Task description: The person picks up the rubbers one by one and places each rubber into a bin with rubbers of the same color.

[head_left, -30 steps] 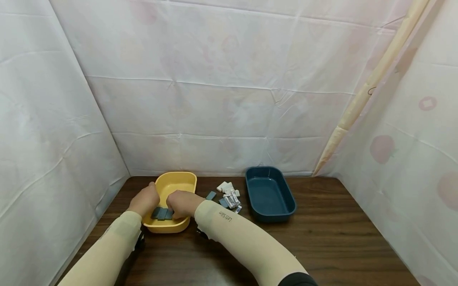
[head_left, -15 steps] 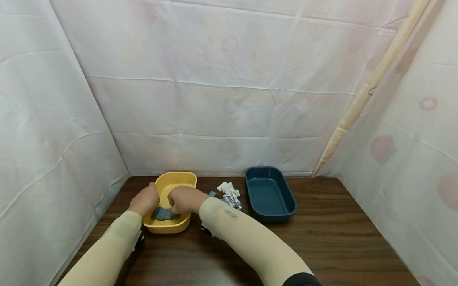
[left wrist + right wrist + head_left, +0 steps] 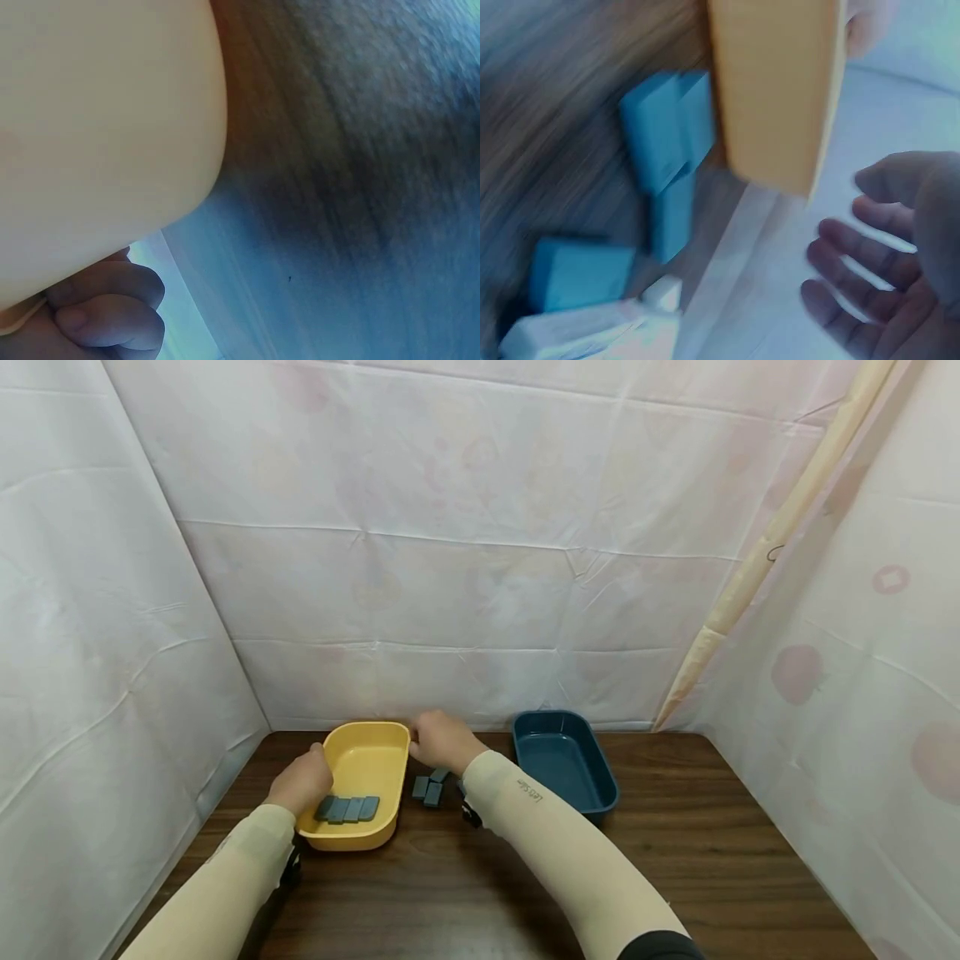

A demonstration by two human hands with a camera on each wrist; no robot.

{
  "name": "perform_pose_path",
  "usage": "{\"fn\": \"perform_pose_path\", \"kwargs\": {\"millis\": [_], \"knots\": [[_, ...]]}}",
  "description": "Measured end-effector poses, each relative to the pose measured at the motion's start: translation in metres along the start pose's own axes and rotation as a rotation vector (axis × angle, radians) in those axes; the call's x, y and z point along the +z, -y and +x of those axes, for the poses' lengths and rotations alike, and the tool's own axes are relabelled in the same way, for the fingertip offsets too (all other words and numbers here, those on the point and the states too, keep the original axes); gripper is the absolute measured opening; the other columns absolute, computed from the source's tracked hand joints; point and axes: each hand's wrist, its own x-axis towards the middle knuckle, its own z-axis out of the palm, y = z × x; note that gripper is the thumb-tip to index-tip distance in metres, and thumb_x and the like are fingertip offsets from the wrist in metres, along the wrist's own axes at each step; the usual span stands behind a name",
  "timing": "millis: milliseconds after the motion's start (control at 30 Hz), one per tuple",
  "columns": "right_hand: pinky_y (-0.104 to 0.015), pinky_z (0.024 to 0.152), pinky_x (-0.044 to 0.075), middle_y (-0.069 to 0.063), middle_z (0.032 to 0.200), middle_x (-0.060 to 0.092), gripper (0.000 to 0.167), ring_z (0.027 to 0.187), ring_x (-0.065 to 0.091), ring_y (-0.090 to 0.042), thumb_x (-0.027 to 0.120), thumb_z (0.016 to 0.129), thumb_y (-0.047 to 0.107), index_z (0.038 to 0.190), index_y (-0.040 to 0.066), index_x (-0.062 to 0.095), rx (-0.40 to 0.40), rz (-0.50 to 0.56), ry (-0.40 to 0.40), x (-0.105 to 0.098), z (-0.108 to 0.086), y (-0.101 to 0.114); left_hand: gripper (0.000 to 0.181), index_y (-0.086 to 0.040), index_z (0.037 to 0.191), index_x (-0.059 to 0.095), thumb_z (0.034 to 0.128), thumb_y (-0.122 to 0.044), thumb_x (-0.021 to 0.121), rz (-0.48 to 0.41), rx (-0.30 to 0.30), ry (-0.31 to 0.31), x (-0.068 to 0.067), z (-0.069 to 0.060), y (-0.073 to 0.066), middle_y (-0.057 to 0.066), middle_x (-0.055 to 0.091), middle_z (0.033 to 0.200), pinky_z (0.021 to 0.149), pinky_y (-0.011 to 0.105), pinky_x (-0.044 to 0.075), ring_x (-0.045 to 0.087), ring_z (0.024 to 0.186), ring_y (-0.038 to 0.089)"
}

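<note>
My left hand holds the left rim of the yellow tray; in the left wrist view its fingers curl at the tray's edge. Several blue-grey rectangular blocks lie in a row at the near end of the tray. My right hand hovers beyond the loose blue-grey blocks, near the tray's far right corner. The right wrist view shows its fingers spread apart with nothing held. White blocks lie beside the blue ones there; the right arm hides them in the head view.
A dark blue tray stands on the brown wooden table, just right of the loose blocks and partly behind the right forearm. White cloth walls the table at the back and both sides.
My right hand has come out of the yellow tray and moved right and away, uncovering the row of blocks there. My left hand stays on the rim.
</note>
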Motion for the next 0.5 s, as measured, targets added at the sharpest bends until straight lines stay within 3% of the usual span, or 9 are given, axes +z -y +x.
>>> {"fn": "perform_pose_path", "kwargs": {"millis": [67, 133, 200, 333, 400, 500], "knots": [[-0.029, 0.054, 0.035, 0.004, 0.067, 0.049, 0.033, 0.057, 0.041, -0.011, 0.072, 0.107, 0.018, 0.077, 0.018, 0.06, 0.036, -0.016, 0.022, 0.003, -0.001, -0.012, 0.063, 0.021, 0.169, 0.016, 0.1166, -0.007, 0.038, 0.0, -0.004, 0.002, 0.0, 0.0, -0.001, 0.042, 0.061, 0.149, 0.092, 0.057, 0.06, 0.069, 0.11, 0.038], [-0.029, 0.054, 0.035, 0.005, 0.065, 0.047, 0.037, 0.056, 0.04, -0.012, 0.075, 0.106, 0.018, 0.074, 0.019, 0.058, 0.068, -0.028, 0.055, 0.006, -0.003, -0.021, 0.065, 0.021, 0.169, 0.014, 0.1165, -0.007, 0.038, -0.002, -0.009, 0.006, -0.001, 0.0, -0.002, 0.042, 0.059, 0.151, 0.094, 0.057, 0.061, 0.069, 0.113, 0.038], [-0.03, 0.057, 0.04, 0.005, 0.067, 0.053, 0.033, 0.058, 0.046, -0.012, 0.078, 0.105, 0.019, 0.076, 0.018, 0.063, 0.096, -0.035, 0.087, 0.009, -0.006, -0.028, 0.065, 0.022, 0.17, 0.013, 0.1166, -0.007, 0.038, -0.002, -0.013, 0.006, -0.001, -0.001, -0.004, 0.043, 0.057, 0.154, 0.095, 0.058, 0.061, 0.069, 0.115, 0.038], [-0.033, 0.072, 0.059, 0.001, 0.09, 0.077, 0.014, 0.074, 0.067, -0.013, 0.086, 0.104, 0.026, 0.096, 0.015, 0.08, 0.145, -0.024, 0.128, 0.015, -0.012, -0.037, 0.065, 0.022, 0.17, 0.014, 0.1164, -0.007, 0.038, 0.001, -0.018, 0.006, -0.002, -0.001, -0.005, 0.042, 0.058, 0.154, 0.095, 0.057, 0.061, 0.07, 0.115, 0.038], [-0.034, 0.076, 0.062, 0.001, 0.098, 0.079, 0.015, 0.08, 0.071, -0.013, 0.088, 0.102, 0.029, 0.102, 0.016, 0.081, 0.158, -0.022, 0.142, 0.018, -0.014, -0.039, 0.065, 0.022, 0.17, 0.013, 0.1163, -0.006, 0.038, 0.005, -0.018, 0.006, -0.002, -0.001, -0.005, 0.042, 0.058, 0.154, 0.094, 0.056, 0.061, 0.07, 0.114, 0.038], [-0.032, 0.073, 0.061, 0.002, 0.092, 0.078, 0.017, 0.076, 0.069, -0.012, 0.09, 0.101, 0.031, 0.097, 0.016, 0.081, 0.161, -0.008, 0.149, 0.022, -0.015, -0.041, 0.065, 0.023, 0.17, 0.013, 0.1163, -0.006, 0.037, 0.007, -0.018, 0.004, -0.003, -0.001, -0.004, 0.042, 0.057, 0.156, 0.094, 0.056, 0.06, 0.069, 0.115, 0.038]]}}
